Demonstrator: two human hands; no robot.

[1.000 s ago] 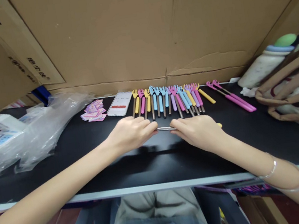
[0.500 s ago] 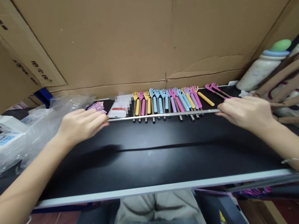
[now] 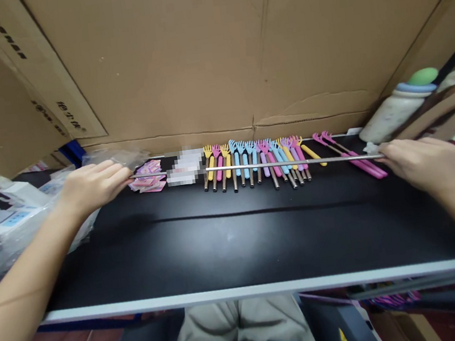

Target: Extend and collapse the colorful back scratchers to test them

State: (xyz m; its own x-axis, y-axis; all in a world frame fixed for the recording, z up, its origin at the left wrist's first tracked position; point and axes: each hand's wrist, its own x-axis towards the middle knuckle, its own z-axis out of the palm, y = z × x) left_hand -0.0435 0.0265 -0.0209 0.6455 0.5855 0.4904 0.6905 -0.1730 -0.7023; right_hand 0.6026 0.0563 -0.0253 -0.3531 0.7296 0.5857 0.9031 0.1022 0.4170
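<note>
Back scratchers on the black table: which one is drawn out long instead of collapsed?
The telescopic back scratcher gripped at its ends by left hand and right hand; its thin metal rod spans across the short collapsed row.

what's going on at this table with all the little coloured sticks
A person holds a thin metal rod stretched between both hands over the black table. The left hand pinches one end and the right hand the other. Behind the rod lies a row of back scratchers in yellow, pink, blue and purple, with two pink ones set apart on the right.
</note>
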